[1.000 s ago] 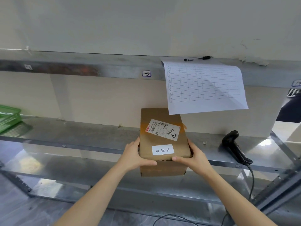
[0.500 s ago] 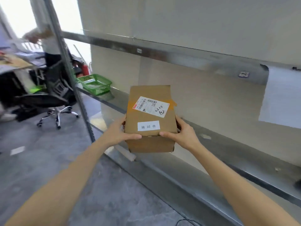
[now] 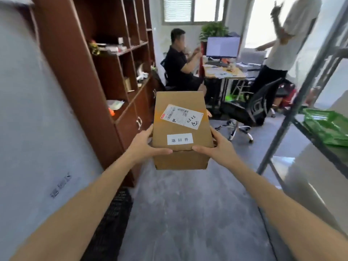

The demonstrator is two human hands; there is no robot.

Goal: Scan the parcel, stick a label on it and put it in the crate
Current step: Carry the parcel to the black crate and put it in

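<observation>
head view shows the parcel (image 3: 180,129) at centre, clamped between left hand (image 3: 145,146) at 9 o'clock and right hand (image 3: 216,147) at 3 o'clock of it. a white label (image 3: 180,139) already sits below the shipping sticker (image 3: 181,116), so carrying looks underway; next it needs lowering into a crate, perhaps the dark one (image 3: 111,219) at 7 o'clock.

An office is indicated: a lit computer monitor (image 3: 223,47) on a cluttered wooden desk (image 3: 224,73), a black swivel chair (image 3: 250,112), and a brown wooden bookcase (image 3: 105,59).

brown shelving unit (image 3: 105,76), black office chair (image 3: 250,110), seated person (image 3: 180,63), monitor (image 3: 223,47), standing person (image 3: 288,44)
</observation>
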